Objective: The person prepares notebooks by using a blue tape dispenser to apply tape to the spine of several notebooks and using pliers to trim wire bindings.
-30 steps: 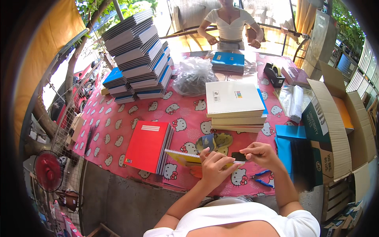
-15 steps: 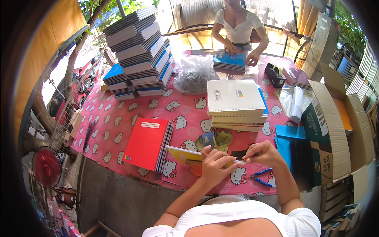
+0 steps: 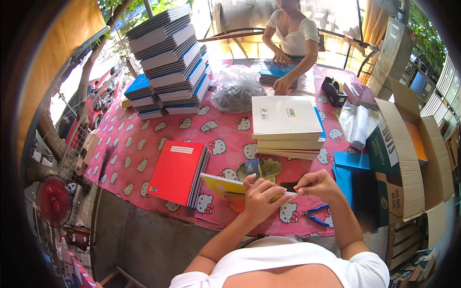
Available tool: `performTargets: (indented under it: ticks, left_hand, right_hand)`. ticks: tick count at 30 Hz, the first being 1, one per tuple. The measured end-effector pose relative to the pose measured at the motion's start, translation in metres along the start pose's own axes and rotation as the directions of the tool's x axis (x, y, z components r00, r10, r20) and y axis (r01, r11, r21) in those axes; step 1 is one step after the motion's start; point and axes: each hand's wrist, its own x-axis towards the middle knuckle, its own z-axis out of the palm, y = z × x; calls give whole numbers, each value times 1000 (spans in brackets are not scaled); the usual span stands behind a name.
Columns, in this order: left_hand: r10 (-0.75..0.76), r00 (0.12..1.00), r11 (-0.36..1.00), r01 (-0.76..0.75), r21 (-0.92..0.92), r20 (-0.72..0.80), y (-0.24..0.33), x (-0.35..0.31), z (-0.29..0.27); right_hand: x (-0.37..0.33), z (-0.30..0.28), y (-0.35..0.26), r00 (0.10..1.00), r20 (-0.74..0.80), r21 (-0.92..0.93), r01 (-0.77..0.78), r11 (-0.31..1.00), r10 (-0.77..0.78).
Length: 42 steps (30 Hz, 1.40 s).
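Note:
My left hand grips a yellow-covered notebook, tilted up with its narrow edge toward me. At the notebook's right end my right hand is closed in a pinch; whatever its fingertips hold is too small to name. Left of the notebook lies a short stack of red spiral notebooks. Blue-handled pliers rest on the table below my right hand. Beyond my hands stands a stack of notebooks with a white back cover on top, and a small roundish container sits just in front of it.
Tall stacks of spiral notebooks rise at the far left. Nearby are a plastic bag, a tape dispenser, blue sheets and an open cardboard box. Across the table, a person handles blue notebooks.
My hands keep nearly the same hold on the notebook, with slight finger movement. The person opposite has leaned and brought one hand to the near side of the blue notebooks.

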Motion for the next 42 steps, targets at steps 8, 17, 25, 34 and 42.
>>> performTargets:
  ticks: [8, 17, 25, 34, 42]
  left_hand:
    - [-10, 1000, 1000, 10, 11, -14, -3, 5, 4]
    - [121, 992, 991, -119, 68, -33, 5, -17, -1]
    - [214, 976, 970, -217, 108, 38, 3, -59, -5]
    - [219, 976, 971, -220, 96, 21, 5, -52, -8]
    - [30, 999, 999, -29, 21, -17, 17, -21, -3]
  right_hand:
    - [-7, 11, 1, 967, -124, -147, 205, 968, -223]
    - [-15, 11, -16, 959, -12, -340, 262, 903, -283]
    - [-31, 18, -13, 971, 168, -380, 224, 898, -171]
    - [-30, 21, -17, 951, 199, -402, 298, 866, -235]
    - [-39, 22, -24, 956, 73, -583, 271, 766, -284]
